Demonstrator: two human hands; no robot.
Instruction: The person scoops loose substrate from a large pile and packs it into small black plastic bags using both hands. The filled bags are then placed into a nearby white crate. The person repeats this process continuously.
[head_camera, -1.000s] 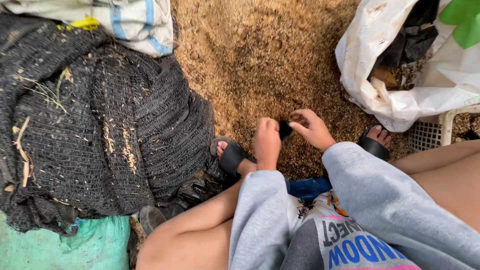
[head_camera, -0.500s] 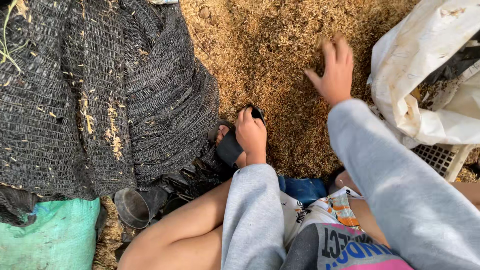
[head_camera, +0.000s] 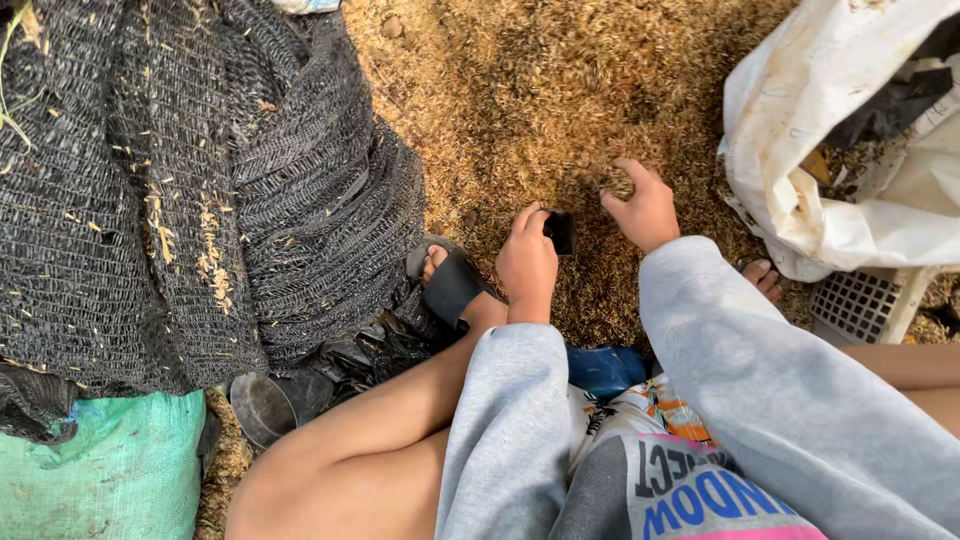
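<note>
A: The left hand (head_camera: 527, 262) is closing its fingers on a small black scoop (head_camera: 560, 231), and it is holding it just above the grain (head_camera: 520, 90) on the ground.

B: And the right hand (head_camera: 642, 208)?

A: It is curling together into the grain, just beside the scoop. I think it is pinching some husk, but I cannot tell how much.

B: What is risky here?

A: The scoop is sitting only at the fingertips. If the grip is loosening, it is falling and sinking into the loose grain. Also the right hand is gathering loosely, so grain may be spilling between the fingers.

B: And around them?

A: The left foot in a black sandal (head_camera: 452, 285) is lying near the left hand, so grain may be getting pushed under it. The black net (head_camera: 180, 200) is lying to the left, and the white sack (head_camera: 800, 180) is standing open to the right, apart from both hands; grain carried that far may be dropping on the way.
</note>
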